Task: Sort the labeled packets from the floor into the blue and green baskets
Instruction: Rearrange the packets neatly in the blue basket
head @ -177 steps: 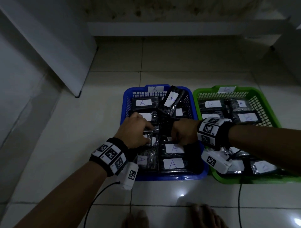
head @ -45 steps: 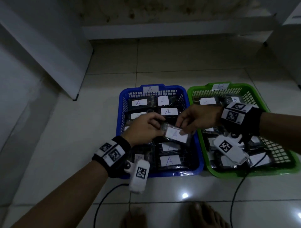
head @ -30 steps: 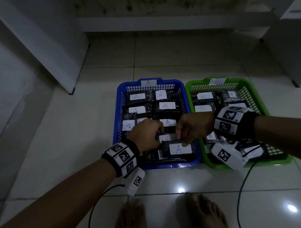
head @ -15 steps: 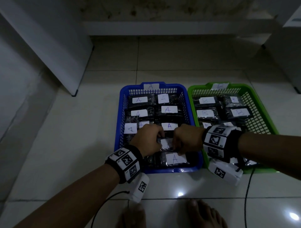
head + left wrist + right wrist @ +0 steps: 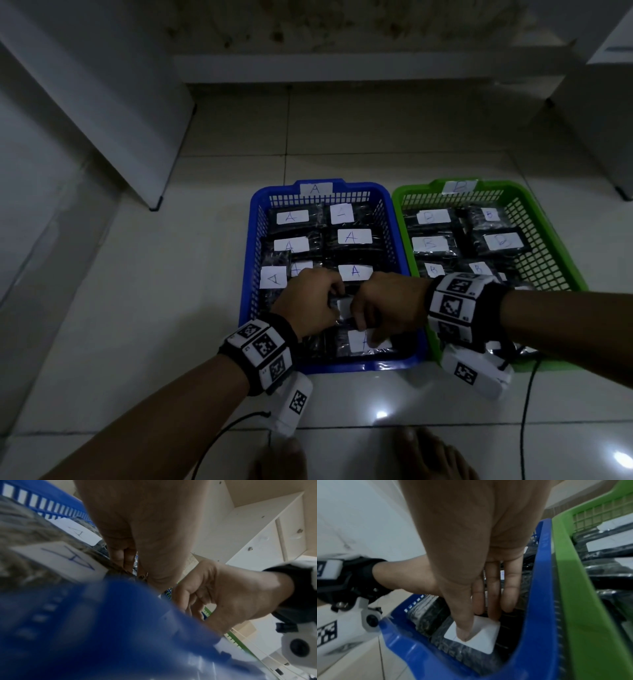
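Observation:
The blue basket [image 5: 250,260], tagged A, holds several black packets with white A labels. The green basket [image 5: 496,186], tagged B, holds packets labelled B. Both hands are down in the front of the blue basket. My right hand [image 5: 363,318] has its thumb on the front A packet's label [image 5: 476,638], and its fingers [image 5: 493,608] reach behind that packet's far edge. My left hand [image 5: 329,298] curls onto the packets just left of it, with thumb and fingers [image 5: 120,555] closed together at a packet's edge. A white label [image 5: 344,306] shows between the hands.
The two baskets stand side by side on the pale tiled floor, with the green rim [image 5: 565,574] touching the blue rim [image 5: 539,574]. My bare feet [image 5: 431,455] are just in front of them. A white cabinet [image 5: 102,102] stands at the left and white furniture [image 5: 609,120] at the right. Wrist cables trail on the floor.
A second and a half ago both hands held an A packet above the blue basket. They have since brought it down into the basket's front rows and stay on the packets there.

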